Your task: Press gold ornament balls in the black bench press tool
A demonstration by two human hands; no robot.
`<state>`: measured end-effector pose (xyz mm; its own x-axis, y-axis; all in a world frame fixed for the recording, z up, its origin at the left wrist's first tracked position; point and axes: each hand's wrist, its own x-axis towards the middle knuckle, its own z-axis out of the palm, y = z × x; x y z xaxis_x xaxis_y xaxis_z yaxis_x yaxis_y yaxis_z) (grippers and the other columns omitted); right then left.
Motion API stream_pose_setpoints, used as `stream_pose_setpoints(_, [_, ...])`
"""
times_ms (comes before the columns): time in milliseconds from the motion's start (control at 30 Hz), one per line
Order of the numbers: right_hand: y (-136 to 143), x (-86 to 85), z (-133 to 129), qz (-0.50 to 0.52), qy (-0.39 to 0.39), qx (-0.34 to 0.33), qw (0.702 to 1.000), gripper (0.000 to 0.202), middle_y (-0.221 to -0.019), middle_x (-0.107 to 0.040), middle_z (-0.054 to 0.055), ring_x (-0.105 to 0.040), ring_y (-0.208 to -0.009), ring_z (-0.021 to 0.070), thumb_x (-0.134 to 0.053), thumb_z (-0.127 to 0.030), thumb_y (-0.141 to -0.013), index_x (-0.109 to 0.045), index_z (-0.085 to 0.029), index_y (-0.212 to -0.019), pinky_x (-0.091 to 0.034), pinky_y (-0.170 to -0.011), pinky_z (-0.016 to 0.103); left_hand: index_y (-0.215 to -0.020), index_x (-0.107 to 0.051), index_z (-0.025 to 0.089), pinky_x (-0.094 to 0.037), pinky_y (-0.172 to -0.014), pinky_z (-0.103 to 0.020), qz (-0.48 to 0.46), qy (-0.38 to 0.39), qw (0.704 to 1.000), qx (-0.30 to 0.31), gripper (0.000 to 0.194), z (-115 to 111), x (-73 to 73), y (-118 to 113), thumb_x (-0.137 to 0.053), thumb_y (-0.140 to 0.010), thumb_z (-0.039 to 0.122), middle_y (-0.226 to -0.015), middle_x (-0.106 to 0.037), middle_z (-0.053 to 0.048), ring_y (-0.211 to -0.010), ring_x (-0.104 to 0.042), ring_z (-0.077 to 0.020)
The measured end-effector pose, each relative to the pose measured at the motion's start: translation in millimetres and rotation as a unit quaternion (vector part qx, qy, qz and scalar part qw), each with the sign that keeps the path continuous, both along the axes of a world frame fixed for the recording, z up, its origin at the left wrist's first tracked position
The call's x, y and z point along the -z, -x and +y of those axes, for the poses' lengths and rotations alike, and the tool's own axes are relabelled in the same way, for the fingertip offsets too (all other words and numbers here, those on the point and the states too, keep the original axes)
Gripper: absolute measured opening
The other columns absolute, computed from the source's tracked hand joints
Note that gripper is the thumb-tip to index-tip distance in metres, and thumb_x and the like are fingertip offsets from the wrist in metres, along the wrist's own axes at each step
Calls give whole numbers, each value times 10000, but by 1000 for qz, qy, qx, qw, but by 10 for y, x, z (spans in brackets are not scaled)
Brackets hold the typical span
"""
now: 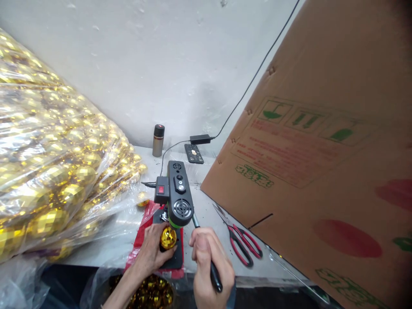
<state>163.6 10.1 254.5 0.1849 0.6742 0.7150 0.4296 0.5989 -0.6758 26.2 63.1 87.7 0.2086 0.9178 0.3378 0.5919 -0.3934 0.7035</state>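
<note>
Left grip (pixel 153 249) with thumb and forefinger curved apart, right grip (pixel 210 264) (thumb uppermost) in a fist.

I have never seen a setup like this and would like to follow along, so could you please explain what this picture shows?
There is no robot here: the two bare hands belong to a person wearing the camera on their head, so we look forward and down past their arms. It is the only view.

The left hand holds a gold ball at the near end of a black machine. The right hand grips a lever, which seems to belong to that machine.

On the table you can also see scissors, a bottle and what looks like a phone. A clear bag full of gold balls fills the left side, and a large box the right.
</note>
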Motion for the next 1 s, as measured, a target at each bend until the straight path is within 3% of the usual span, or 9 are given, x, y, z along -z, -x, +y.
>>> stream_pose_setpoints(400, [137, 529, -4, 54, -41, 58, 996, 383, -711, -483, -47, -496, -650, 81, -383, -215, -1103, -445, -221, -725, -428, -615, 213, -1139, -681, 220, -564, -873, -455, -5, -2, 1000, 2, 411, -13, -3, -1, -806, -754, 291, -983, -740, -77, -927, -688, -308])
stream_pose_setpoints(533, [135, 571, 23, 36, -81, 55, 995, 398, -706, -478, -49, -484, -633, 74, -378, -215, -1104, -447, -214, -712, -412, -592, 213, -1135, -680, 210, -565, -873, -465, -6, 5, 1000, -3, 418, -15, 21, -15, -808, -742, 274, -983, -733, -84, -942, -684, -318])
stream_pose_setpoints(1000, [161, 646, 90, 51, -98, 81, 991, 399, -680, -468, -41, -459, -581, 94, -377, -202, -1077, -429, -224, -683, -399, -575, 252, -1141, -682, 228, -574, -861, -463, -11, -1, 1000, -3, 431, -25, 33, -32, -828, -739, 284, -993, -735, -76, -940, -687, -318])
